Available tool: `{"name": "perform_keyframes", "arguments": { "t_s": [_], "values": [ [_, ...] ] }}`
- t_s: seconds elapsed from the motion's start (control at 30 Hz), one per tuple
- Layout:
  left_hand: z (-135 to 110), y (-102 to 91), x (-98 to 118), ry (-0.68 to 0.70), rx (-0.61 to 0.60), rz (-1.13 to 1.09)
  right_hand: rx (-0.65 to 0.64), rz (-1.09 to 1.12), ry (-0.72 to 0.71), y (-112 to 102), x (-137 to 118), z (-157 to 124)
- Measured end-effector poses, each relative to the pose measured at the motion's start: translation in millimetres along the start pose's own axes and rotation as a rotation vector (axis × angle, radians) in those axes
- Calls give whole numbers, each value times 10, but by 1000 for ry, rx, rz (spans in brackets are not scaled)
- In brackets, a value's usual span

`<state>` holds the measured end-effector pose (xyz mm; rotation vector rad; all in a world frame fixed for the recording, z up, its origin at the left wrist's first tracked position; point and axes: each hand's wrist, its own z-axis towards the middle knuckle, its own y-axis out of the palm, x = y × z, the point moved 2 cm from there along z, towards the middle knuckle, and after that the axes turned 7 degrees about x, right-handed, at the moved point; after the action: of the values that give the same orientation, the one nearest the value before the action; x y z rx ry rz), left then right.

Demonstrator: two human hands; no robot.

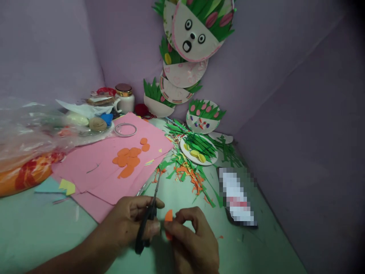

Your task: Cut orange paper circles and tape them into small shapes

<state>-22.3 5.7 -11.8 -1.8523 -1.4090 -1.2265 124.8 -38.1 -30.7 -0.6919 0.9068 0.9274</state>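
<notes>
My left hand (128, 220) is wrapped round black-handled scissors (146, 224), their blades pointing up and away from me. Just to the right, my right hand (194, 236) pinches a small piece of orange paper (169, 215) between thumb and fingers. Part of that paper is hidden by the fingertips. The scissors and the orange piece are close together but look apart. Beyond my left hand, several cut orange paper ovals (127, 160) lie in a cluster on pink paper sheets (102, 182).
Green and orange paper scraps (191, 175) litter the table (37, 236). A white paper plate (185, 154) holds green strips and yellow ovals. A phone (238, 198) lies at right. Plastic bags (28, 133) and a lidded mug (125, 101) stand at left. Decorated half-plates (185, 72) rise against the wall.
</notes>
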Motion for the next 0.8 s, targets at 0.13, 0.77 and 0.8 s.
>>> {"name": "perform_keyframes", "arguments": {
  "t_s": [0.13, 0.77, 0.8],
  "values": [
    [-6, 31, -42, 13, 16, -53, 4, -201, -317, 33, -18, -48],
    [116, 14, -136, 28, 85, -4, -63, -291, -501, 27, -26, -36],
    [112, 13, -136, 41, 83, -13, -36, -290, -530, 21, -39, -24]
  ]
}}
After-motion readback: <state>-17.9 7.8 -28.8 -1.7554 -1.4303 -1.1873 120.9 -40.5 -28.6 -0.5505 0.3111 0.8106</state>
